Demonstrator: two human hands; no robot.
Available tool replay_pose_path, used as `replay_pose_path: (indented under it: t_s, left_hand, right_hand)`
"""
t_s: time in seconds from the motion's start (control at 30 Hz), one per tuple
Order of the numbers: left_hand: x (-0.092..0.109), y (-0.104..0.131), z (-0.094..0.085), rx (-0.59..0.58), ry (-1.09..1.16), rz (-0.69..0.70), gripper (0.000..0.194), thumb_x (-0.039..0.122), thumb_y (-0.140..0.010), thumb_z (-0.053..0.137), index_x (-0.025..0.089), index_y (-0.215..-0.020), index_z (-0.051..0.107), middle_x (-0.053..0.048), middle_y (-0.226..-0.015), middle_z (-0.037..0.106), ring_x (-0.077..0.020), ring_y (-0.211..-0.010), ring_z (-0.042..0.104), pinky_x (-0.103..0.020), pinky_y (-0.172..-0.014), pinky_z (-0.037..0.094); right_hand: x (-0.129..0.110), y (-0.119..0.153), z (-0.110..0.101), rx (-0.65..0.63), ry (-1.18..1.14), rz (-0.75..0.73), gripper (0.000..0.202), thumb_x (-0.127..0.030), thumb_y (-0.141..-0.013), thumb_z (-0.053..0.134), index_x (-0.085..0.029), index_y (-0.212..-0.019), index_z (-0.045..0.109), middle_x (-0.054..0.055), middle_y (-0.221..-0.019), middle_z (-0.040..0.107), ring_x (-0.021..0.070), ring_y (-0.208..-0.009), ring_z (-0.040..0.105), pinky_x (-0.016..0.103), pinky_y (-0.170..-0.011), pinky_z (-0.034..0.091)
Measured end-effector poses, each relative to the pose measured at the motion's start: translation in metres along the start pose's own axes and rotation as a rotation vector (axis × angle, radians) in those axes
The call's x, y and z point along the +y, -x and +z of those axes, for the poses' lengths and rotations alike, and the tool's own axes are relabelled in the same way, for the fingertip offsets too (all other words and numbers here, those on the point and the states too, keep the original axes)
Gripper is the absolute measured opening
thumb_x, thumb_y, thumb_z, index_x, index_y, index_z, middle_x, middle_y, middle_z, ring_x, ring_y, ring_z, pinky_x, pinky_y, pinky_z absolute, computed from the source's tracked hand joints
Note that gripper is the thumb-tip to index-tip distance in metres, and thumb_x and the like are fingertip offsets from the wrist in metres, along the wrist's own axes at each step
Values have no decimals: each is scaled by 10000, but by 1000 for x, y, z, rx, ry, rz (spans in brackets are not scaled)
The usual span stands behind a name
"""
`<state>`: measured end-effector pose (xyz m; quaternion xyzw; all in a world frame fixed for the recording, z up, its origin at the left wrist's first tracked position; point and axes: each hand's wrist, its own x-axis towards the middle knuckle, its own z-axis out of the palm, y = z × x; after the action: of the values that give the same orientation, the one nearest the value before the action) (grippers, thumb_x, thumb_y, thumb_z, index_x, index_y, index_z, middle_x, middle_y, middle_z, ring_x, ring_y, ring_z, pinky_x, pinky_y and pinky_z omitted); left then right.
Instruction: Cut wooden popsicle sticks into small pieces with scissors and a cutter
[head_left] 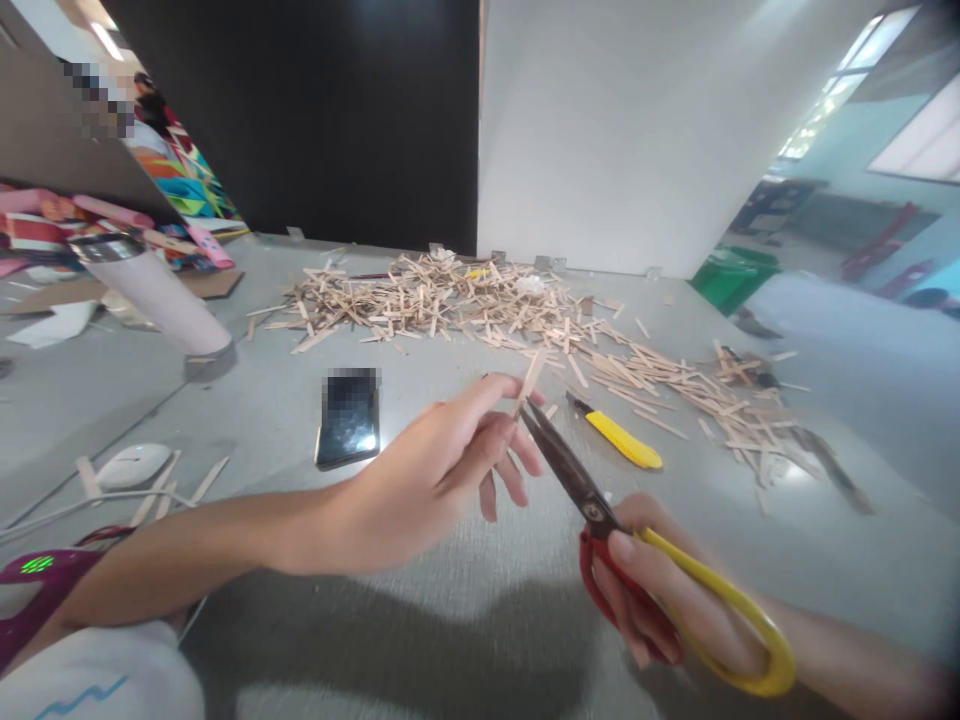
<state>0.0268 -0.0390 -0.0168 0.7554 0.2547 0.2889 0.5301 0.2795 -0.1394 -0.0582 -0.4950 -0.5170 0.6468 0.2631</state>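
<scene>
Between the thumb and fingers of my left hand (pixel 442 470) is a thin flat wooden stick (pixel 532 376), tilted upward. My right hand (pixel 675 590) grips a pair of scissors (pixel 570 475) with one red and one yellow handle. Their dark blades point up and left, with the tips at the lower part of the stick; whether they touch it I cannot tell. Just beyond the scissors lies a yellow utility knife (pixel 621 437) on the grey table (pixel 450 620). Left of my left hand rests a black phone (pixel 349 418).
A long heap of wooden sticks (pixel 420 300) spreads across the back and right of the table. At left stand a pale tumbler (pixel 154 295) and a white mouse (pixel 135 465) with a cable. Black (pixel 322 120) and white (pixel 615 130) upright panels close off the back.
</scene>
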Motion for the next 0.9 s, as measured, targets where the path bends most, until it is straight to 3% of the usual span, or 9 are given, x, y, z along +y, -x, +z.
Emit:
replay_pose_path:
  t_s: [0.13, 0.37, 0.5, 0.6, 0.7, 0.8, 0.9]
  left_hand:
    - [0, 2, 0, 44, -210, 78, 249, 305, -1208, 339, 185, -1284, 543, -22, -937, 730, -103, -637, 663, -238, -590, 554]
    - [-3, 6, 2, 84, -344, 83, 243, 296, -1203, 328, 213, -1111, 536, -11, -881, 738, -100, -613, 631, -250, -611, 500]
    - [-5, 7, 3, 80, -375, 49, 258, 322, -1202, 325, 223, -1106, 543, -4, -865, 726, -99, -587, 620, -243, -574, 478]
    - [-3, 6, 3, 112, -405, 85, 229, 265, -1193, 344, 218, -1097, 547, 21, -842, 701, -86, -585, 600, -232, -586, 468]
    - [-3, 5, 4, 190, -515, 196, 188, 178, -1168, 373, 203, -1212, 554, 42, -834, 678, -82, -611, 584, -232, -638, 461]
    - [-4, 6, 5, 215, -556, 221, 227, 148, -1158, 391, 181, -1309, 557, 44, -842, 678, -83, -622, 586, -230, -652, 462]
    - [-2, 7, 6, 230, -521, 193, 237, 153, -1161, 402, 164, -1299, 594, 40, -831, 693, -83, -627, 604, -227, -649, 467]
  right_hand:
    - [-2, 5, 1, 23, 27, 15, 722, -915, -944, 546, -227, -728, 530, -76, -503, 452, 69, -383, 382, 213, -399, 336]
    - [0, 8, 3, 136, 64, 27, 697, -920, -913, 591, -240, -778, 522, -66, -511, 510, 79, -394, 387, 223, -404, 321]
    - [4, 5, 4, 55, 72, 71, 767, -997, -871, 517, -247, -713, 490, -61, -463, 479, 68, -345, 357, 217, -354, 258]
    - [8, 3, 3, 57, -9, 34, 738, -980, -858, 579, -252, -790, 482, -88, -515, 473, 70, -361, 383, 229, -404, 378]
    - [10, 3, 2, 39, -38, -69, 695, -930, -898, 601, -240, -873, 520, -77, -566, 508, 98, -429, 455, 270, -499, 474]
    - [7, 3, 2, 56, 19, -86, 705, -932, -908, 582, -230, -873, 531, -37, -621, 572, 96, -444, 468, 253, -468, 430]
    - [0, 1, 2, 53, 77, -55, 716, -934, -920, 557, -237, -768, 501, -56, -542, 494, 73, -391, 381, 222, -389, 317]
